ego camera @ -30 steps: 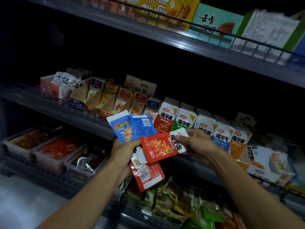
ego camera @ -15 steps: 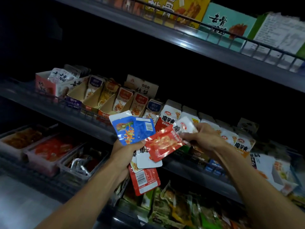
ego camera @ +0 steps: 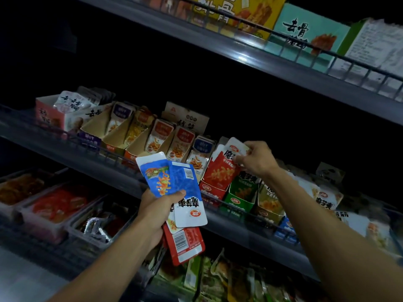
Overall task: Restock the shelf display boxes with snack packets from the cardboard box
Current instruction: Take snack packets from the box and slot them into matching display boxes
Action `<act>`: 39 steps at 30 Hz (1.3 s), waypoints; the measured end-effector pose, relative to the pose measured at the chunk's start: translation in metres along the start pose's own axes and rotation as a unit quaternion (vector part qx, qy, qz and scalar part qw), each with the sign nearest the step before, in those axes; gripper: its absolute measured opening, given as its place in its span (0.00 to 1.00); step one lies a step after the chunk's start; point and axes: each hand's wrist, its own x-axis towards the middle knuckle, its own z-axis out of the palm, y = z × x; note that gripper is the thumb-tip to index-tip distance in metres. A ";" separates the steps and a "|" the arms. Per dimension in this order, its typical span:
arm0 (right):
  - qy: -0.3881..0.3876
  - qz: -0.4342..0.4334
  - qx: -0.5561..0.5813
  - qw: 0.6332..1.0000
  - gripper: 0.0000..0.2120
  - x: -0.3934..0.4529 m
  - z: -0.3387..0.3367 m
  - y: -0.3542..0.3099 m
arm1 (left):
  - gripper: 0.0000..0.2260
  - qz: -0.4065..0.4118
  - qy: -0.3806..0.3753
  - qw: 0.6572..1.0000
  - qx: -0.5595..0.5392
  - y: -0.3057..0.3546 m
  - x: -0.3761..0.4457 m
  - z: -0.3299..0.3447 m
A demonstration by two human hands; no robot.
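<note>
Both hands are raised in front of the shelving. Nearest the camera, the left hand [ego camera: 156,211] grips a fanned bundle of snack packets, fingers and thumb curled round their middle: two blue packets [ego camera: 169,178] stick up above the fist, a white-backed packet [ego camera: 192,211] hangs just below the thumb, and a red packet [ego camera: 185,245] with a barcode dangles lowest.

Further up and to the right, the right hand [ego camera: 256,159] reaches to the middle shelf [ego camera: 122,171], its fingertips pinching the white top edge of a red-and-white packet [ego camera: 225,165]. That packet stands upright at the front of the stack in the red display box [ego camera: 210,190], which sits just behind the shelf's wire rail. Beside it on the right stand a green display box [ego camera: 238,196] and a yellow one [ego camera: 269,203], partly hidden by the right forearm.

To the left along the same shelf runs a row of brown cardboard display boxes [ego camera: 122,136] with packets leaning in them. Above, the top shelf [ego camera: 250,59] carries larger yellow and teal cartons. The cardboard supply box is out of view.
</note>
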 end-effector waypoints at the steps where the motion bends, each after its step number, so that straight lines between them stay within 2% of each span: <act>1: -0.013 -0.004 -0.016 1.000 0.09 0.000 0.004 -0.001 | 0.11 -0.001 -0.003 1.000 -0.001 0.000 0.000 0.000; 4: -0.035 -0.025 -0.074 0.996 0.07 0.002 0.015 -0.003 | 0.12 -0.007 -0.013 1.000 -0.008 0.000 -0.002 -0.002; 6: -0.035 -0.026 -0.086 0.995 0.12 0.001 0.020 -0.002 | 0.11 -0.011 -0.021 1.000 -0.009 0.000 -0.004 -0.003; 8: 0.008 -0.027 -0.079 0.996 0.16 0.000 0.018 -0.001 | 0.10 -0.013 -0.024 1.000 -0.013 -0.001 -0.006 -0.004; 11: 0.132 -0.079 -0.038 0.987 0.10 -0.015 0.008 -0.001 | 0.09 -0.012 -0.025 0.999 -0.020 0.000 -0.009 -0.006; 13: 0.132 -0.085 -0.002 0.988 0.08 -0.032 0.005 -0.006 | 0.09 -0.015 -0.025 0.999 -0.029 0.001 -0.011 -0.006; 14: 0.084 -0.063 0.020 0.994 0.10 -0.044 0.006 -0.012 | 0.09 -0.016 -0.025 0.999 -0.034 0.001 -0.012 -0.005; 16: -0.084 0.025 0.090 0.992 0.15 -0.067 0.010 -0.023 | 0.09 -0.013 -0.030 0.999 -0.039 0.001 -0.016 -0.002; 18: -0.245 0.101 0.147 0.953 0.16 -0.088 0.016 -0.030 | 0.10 -0.013 -0.041 0.998 -0.035 0.002 -0.021 0.003; 19: -0.284 0.110 0.169 0.937 0.14 -0.095 0.020 -0.030 | 0.10 -0.015 -0.048 0.998 -0.030 0.002 -0.024 0.005; 20: -0.292 0.111 0.190 0.931 0.11 -0.101 0.024 -0.027 | 0.10 -0.020 -0.056 0.998 -0.028 0.003 -0.027 0.006; 23: -0.247 0.123 0.259 0.926 0.05 -0.112 0.029 -0.021 | 0.09 -0.070 -0.080 0.992 -0.062 0.007 -0.034 0.005; 26: -0.228 0.131 0.307 0.915 0.04 -0.118 0.028 -0.017 | 0.12 -0.099 -0.092 0.986 -0.101 0.009 -0.038 0.002; 30: -0.216 0.137 0.344 0.903 0.09 -0.122 0.027 -0.015 | 0.07 -0.035 -0.063 0.997 0.001 0.005 -0.043 0.002; 33: -0.173 0.130 0.363 0.907 0.10 -0.120 0.019 -0.016 | 0.06 -0.020 -0.023 0.998 0.049 0.004 -0.045 -0.004; 35: -0.119 0.095 0.335 0.930 0.08 -0.120 0.011 -0.017 | 0.06 -0.010 0.003 0.998 0.063 0.003 -0.044 -0.009; 37: -0.066 -0.005 0.229 0.971 0.06 -0.123 0.010 -0.017 | 0.06 -0.006 0.015 0.998 0.057 0.003 -0.044 -0.009; 39: -0.106 -0.092 0.111 0.984 0.06 -0.131 0.020 -0.020 | 0.07 -0.009 0.006 0.999 0.038 0.003 -0.047 -0.005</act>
